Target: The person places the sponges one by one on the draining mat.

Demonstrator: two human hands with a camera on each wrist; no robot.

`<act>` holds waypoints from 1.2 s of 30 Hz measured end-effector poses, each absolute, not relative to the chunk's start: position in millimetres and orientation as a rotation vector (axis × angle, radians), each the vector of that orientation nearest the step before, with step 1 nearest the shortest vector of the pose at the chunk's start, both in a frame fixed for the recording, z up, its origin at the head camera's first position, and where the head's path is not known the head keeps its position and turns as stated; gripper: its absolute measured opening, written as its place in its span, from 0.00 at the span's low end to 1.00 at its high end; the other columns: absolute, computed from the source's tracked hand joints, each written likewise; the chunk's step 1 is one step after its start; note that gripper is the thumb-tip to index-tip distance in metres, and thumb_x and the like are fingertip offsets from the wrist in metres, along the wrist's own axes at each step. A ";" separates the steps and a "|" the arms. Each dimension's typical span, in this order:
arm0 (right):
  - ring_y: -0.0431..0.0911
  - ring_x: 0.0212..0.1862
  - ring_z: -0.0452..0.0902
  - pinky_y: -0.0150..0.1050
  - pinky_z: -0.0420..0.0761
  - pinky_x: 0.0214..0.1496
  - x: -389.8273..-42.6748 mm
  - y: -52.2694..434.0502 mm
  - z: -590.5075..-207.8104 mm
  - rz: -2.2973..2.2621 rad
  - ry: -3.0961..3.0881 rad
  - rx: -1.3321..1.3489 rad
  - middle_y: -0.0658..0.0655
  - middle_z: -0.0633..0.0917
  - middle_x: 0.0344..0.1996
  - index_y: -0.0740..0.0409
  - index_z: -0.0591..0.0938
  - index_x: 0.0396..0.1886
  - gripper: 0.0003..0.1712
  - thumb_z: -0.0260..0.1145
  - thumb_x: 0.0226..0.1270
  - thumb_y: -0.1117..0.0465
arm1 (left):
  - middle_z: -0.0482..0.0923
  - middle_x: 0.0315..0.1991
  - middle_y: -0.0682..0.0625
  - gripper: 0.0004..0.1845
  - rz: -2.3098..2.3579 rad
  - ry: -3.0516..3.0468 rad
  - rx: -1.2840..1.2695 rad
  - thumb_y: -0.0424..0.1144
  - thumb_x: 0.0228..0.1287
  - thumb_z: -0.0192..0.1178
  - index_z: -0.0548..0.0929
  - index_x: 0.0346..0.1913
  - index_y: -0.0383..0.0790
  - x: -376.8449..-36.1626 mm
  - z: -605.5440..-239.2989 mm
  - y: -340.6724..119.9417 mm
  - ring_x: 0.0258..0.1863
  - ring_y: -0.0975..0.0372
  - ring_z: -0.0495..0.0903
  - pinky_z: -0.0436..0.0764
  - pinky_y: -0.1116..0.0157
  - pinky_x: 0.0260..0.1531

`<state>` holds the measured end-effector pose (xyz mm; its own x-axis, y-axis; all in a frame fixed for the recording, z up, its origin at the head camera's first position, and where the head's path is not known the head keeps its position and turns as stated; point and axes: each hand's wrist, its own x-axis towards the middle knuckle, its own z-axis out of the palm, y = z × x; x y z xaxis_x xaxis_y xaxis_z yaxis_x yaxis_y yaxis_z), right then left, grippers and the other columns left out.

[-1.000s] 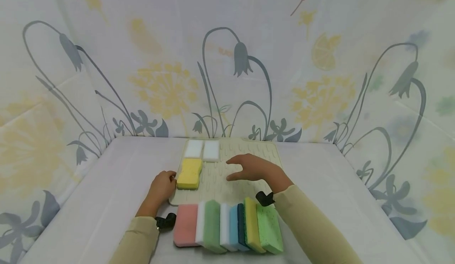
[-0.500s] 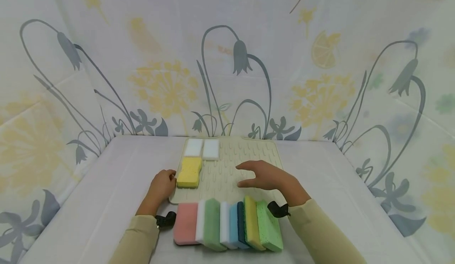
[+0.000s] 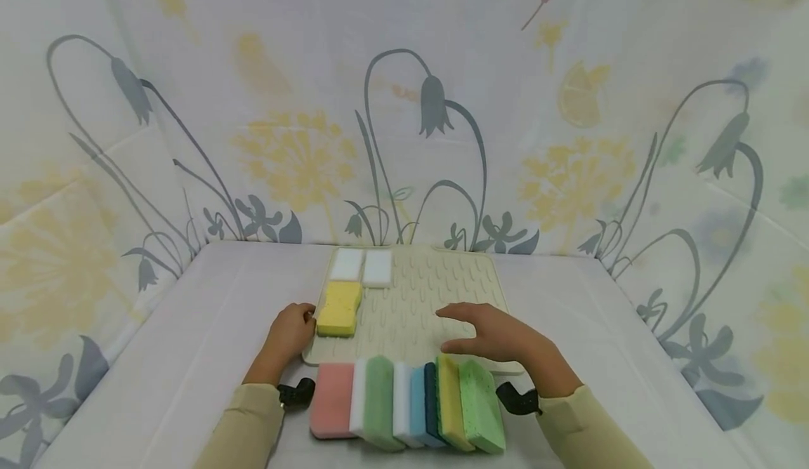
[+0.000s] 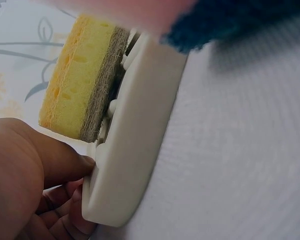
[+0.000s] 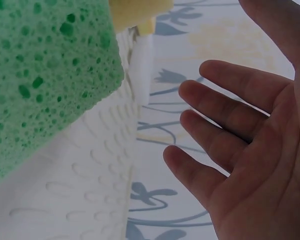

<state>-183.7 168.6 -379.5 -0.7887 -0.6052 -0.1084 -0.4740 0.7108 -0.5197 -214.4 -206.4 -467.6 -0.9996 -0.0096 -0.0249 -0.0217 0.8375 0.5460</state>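
Note:
My left hand (image 3: 291, 330) pinches the left rim of a beige ridged drying mat (image 3: 404, 321); in the left wrist view the thumb (image 4: 65, 162) presses its edge. Just right of these fingers, a yellow sponge (image 3: 338, 307) with a grey scouring layer underneath lies on the mat. Two white sponges (image 3: 378, 269) lie behind it. My right hand (image 3: 489, 332) hovers over the mat's right front part, fingers spread and holding nothing. Nearest to it is a light green porous sponge (image 3: 482, 406), the right end of a row; the right wrist view shows that sponge's pitted face (image 5: 45, 85) close up.
Along the mat's front edge stands the row of leaning sponges: pink (image 3: 333, 400), white, pale green (image 3: 379, 406), blue (image 3: 418, 407), dark blue, yellow (image 3: 451, 402) and the light green one. A flower-printed cloth (image 3: 284, 69) rises behind the white tabletop (image 3: 562, 300).
My right hand has drawn back toward me and to the right, from the mat's middle to near the light green sponge. The left hand and the sponges keep their places.

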 end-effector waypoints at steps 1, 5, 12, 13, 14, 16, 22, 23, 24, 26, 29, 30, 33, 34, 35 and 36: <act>0.54 0.72 0.63 0.56 0.66 0.68 -181.9 170.1 -379.1 -0.695 2.653 -0.850 0.52 0.70 0.69 0.45 0.70 0.70 0.41 0.60 0.61 0.32 | 0.80 0.46 0.36 0.20 0.887 2.994 -0.020 0.33 0.67 0.49 0.77 0.58 0.24 -214.5 -467.7 -206.4 0.44 0.50 0.79 0.78 0.52 0.44; 0.54 0.72 0.62 0.56 0.66 0.68 -175.2 175.5 -378.1 -0.701 2.660 -0.839 0.52 0.70 0.69 0.45 0.70 0.70 0.42 0.60 0.60 0.31 | 0.81 0.46 0.36 0.20 0.886 2.996 -0.016 0.33 0.67 0.50 0.77 0.57 0.24 -214.7 -468.5 -207.3 0.44 0.50 0.80 0.79 0.52 0.44; 0.55 0.71 0.63 0.57 0.67 0.67 -165.6 185.2 -381.5 -0.713 2.648 -0.861 0.54 0.70 0.69 0.47 0.70 0.70 0.42 0.58 0.61 0.30 | 0.80 0.45 0.37 0.20 0.891 2.993 -0.014 0.33 0.67 0.50 0.77 0.58 0.25 -215.7 -469.4 -208.2 0.42 0.52 0.79 0.78 0.53 0.43; 0.55 0.71 0.63 0.57 0.67 0.67 -164.1 186.9 -381.8 -0.713 2.649 -0.860 0.54 0.70 0.69 0.47 0.70 0.70 0.42 0.58 0.61 0.30 | 0.80 0.46 0.37 0.21 0.893 2.991 -0.012 0.33 0.67 0.50 0.77 0.58 0.25 -215.9 -469.2 -208.0 0.42 0.52 0.79 0.78 0.53 0.43; 0.56 0.71 0.64 0.57 0.67 0.66 -162.7 188.6 -382.2 -0.712 2.652 -0.861 0.54 0.71 0.69 0.47 0.70 0.70 0.42 0.58 0.61 0.30 | 0.80 0.46 0.37 0.21 0.897 2.989 -0.014 0.33 0.67 0.50 0.77 0.58 0.25 -216.2 -469.0 -207.8 0.43 0.52 0.79 0.78 0.53 0.43; 0.56 0.70 0.64 0.58 0.68 0.66 -159.7 191.7 -382.6 -0.710 2.658 -0.867 0.54 0.71 0.68 0.47 0.70 0.70 0.42 0.58 0.62 0.31 | 0.80 0.46 0.37 0.21 0.900 2.985 -0.018 0.33 0.67 0.50 0.77 0.58 0.25 -216.2 -468.8 -207.6 0.44 0.51 0.79 0.78 0.52 0.44; 0.56 0.69 0.67 0.58 0.70 0.64 -151.2 199.1 -384.5 -0.710 2.675 -0.891 0.55 0.73 0.67 0.48 0.71 0.69 0.40 0.59 0.62 0.32 | 0.80 0.46 0.37 0.21 0.901 2.979 -0.033 0.33 0.67 0.50 0.77 0.58 0.25 -215.1 -468.0 -208.5 0.44 0.51 0.79 0.78 0.52 0.45; 0.56 0.69 0.67 0.58 0.70 0.64 -150.1 200.3 -385.4 -0.710 2.679 -0.890 0.55 0.73 0.67 0.47 0.71 0.69 0.40 0.59 0.62 0.32 | 0.80 0.46 0.37 0.20 0.902 2.978 -0.035 0.33 0.67 0.50 0.77 0.58 0.25 -215.0 -468.0 -208.6 0.44 0.52 0.79 0.78 0.52 0.45; 0.56 0.68 0.67 0.58 0.70 0.64 -149.0 201.5 -386.3 -0.709 2.686 -0.889 0.54 0.74 0.66 0.47 0.71 0.69 0.40 0.59 0.62 0.32 | 0.80 0.46 0.37 0.20 0.902 2.978 -0.036 0.33 0.67 0.50 0.77 0.58 0.25 -215.0 -468.1 -208.7 0.43 0.52 0.79 0.78 0.52 0.45; 0.55 0.68 0.68 0.58 0.70 0.64 -147.0 203.8 -388.5 -0.710 2.695 -0.885 0.54 0.74 0.66 0.46 0.71 0.69 0.40 0.59 0.62 0.32 | 0.80 0.46 0.37 0.20 0.905 2.978 -0.035 0.33 0.67 0.50 0.77 0.58 0.25 -214.9 -467.8 -208.9 0.42 0.52 0.78 0.78 0.52 0.45; 0.54 0.68 0.68 0.56 0.71 0.63 -144.1 206.9 -391.4 -0.721 2.690 -0.859 0.51 0.74 0.66 0.44 0.71 0.69 0.40 0.60 0.61 0.32 | 0.80 0.45 0.37 0.20 0.908 2.981 -0.032 0.33 0.67 0.50 0.77 0.58 0.25 -215.2 -468.0 -209.3 0.42 0.52 0.78 0.78 0.52 0.44; 0.53 0.68 0.68 0.56 0.71 0.63 -143.2 207.8 -392.3 -0.725 2.686 -0.849 0.51 0.74 0.66 0.44 0.71 0.69 0.40 0.60 0.60 0.31 | 0.80 0.45 0.38 0.20 0.908 2.981 -0.031 0.33 0.67 0.50 0.77 0.58 0.25 -215.3 -468.0 -209.3 0.41 0.53 0.78 0.78 0.52 0.43; 0.52 0.68 0.68 0.56 0.72 0.63 -140.2 210.0 -393.2 -0.740 2.667 -0.811 0.50 0.74 0.66 0.43 0.71 0.69 0.42 0.62 0.58 0.31 | 0.80 0.44 0.38 0.20 0.906 2.981 -0.038 0.33 0.67 0.50 0.77 0.58 0.26 -215.2 -468.1 -209.4 0.41 0.53 0.78 0.77 0.53 0.43; 0.53 0.68 0.69 0.56 0.72 0.63 -139.0 210.8 -393.2 -0.740 2.662 -0.801 0.50 0.74 0.66 0.44 0.71 0.69 0.43 0.63 0.56 0.31 | 0.80 0.44 0.38 0.20 0.906 2.980 -0.040 0.33 0.67 0.50 0.77 0.58 0.26 -215.2 -467.9 -209.2 0.41 0.53 0.78 0.77 0.53 0.43; 0.53 0.68 0.69 0.56 0.72 0.63 -137.8 211.7 -393.3 -0.739 2.657 -0.792 0.50 0.74 0.66 0.44 0.71 0.69 0.44 0.64 0.55 0.31 | 0.80 0.44 0.38 0.20 0.904 2.979 -0.039 0.33 0.67 0.50 0.77 0.58 0.26 -215.3 -467.4 -208.8 0.41 0.53 0.78 0.77 0.53 0.43; 0.54 0.68 0.69 0.57 0.72 0.62 -136.5 212.5 -392.9 -0.739 2.651 -0.782 0.51 0.73 0.66 0.44 0.71 0.69 0.45 0.65 0.54 0.31 | 0.80 0.44 0.38 0.20 0.906 2.976 -0.041 0.33 0.68 0.50 0.77 0.58 0.26 -215.4 -466.8 -208.3 0.41 0.53 0.77 0.77 0.53 0.43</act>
<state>-136.5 212.5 -392.9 -0.8145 -0.5680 -0.1180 -0.4250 0.7226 -0.5451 -215.4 -208.3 -466.8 -0.9992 -0.0165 -0.0366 -0.0341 0.8303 0.5563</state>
